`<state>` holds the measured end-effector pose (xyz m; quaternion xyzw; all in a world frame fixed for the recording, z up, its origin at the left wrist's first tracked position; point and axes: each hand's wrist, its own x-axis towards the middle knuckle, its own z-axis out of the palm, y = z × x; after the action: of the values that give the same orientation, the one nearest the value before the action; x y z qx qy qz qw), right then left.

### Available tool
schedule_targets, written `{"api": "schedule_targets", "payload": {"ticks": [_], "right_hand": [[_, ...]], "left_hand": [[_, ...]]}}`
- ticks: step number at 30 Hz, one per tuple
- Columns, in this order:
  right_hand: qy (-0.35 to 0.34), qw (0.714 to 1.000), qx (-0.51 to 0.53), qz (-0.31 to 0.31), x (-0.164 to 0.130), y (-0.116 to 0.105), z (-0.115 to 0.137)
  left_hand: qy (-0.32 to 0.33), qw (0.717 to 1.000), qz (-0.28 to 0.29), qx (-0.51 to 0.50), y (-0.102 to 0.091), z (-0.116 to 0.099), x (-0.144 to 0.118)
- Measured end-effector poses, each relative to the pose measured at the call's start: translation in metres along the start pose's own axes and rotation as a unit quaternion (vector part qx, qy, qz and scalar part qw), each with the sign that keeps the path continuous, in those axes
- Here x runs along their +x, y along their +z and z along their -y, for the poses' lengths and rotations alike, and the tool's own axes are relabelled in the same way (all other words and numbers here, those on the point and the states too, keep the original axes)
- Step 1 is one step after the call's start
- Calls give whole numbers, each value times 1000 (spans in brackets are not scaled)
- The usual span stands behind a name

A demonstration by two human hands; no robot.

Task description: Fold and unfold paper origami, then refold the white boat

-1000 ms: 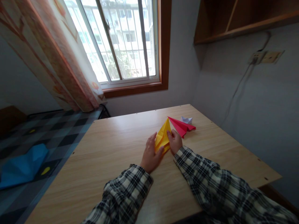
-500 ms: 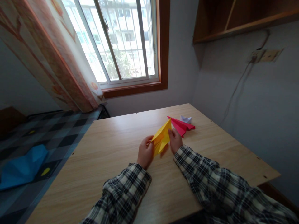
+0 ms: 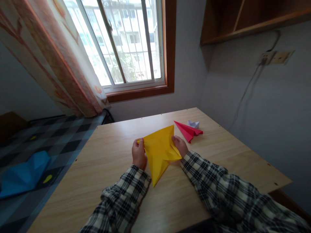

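Note:
A creased sheet of yellow paper [image 3: 159, 149] is spread between my hands above the table, with pointed corners and one tip hanging towards me. My left hand [image 3: 139, 154] pinches its left corner between thumb and fingers. On the other side my right hand [image 3: 180, 145] grips the right edge, thumb on top; some of its fingers are hidden. Just beyond my right hand lies a red paper plane [image 3: 187, 131], and behind that a small white paper boat [image 3: 193, 124].
The wooden table [image 3: 116, 155] reaches to the wall below the window. At the left, a folded blue paper [image 3: 25, 174] lies on a checked cloth [image 3: 70, 136]. A shelf [image 3: 243, 29] and a wall socket [image 3: 274, 58] are at the right.
My left hand has moved left and a little nearer to me. The yellow paper, narrow and folded before, is now opened out wide. My right hand has barely moved.

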<state>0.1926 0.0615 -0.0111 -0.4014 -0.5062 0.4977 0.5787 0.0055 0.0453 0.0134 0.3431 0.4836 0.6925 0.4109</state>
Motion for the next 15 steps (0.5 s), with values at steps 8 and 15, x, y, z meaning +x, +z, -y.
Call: {"api": "schedule_targets", "payload": {"ticks": [8,15], "right_hand": [[62,998,10,-2,4,0,-9],[97,992,15,85,3,-5,-3]], "left_hand": [[51,996,-78,-8,-10,1,20],[91,996,-21,-16,-17,4,19]]}}
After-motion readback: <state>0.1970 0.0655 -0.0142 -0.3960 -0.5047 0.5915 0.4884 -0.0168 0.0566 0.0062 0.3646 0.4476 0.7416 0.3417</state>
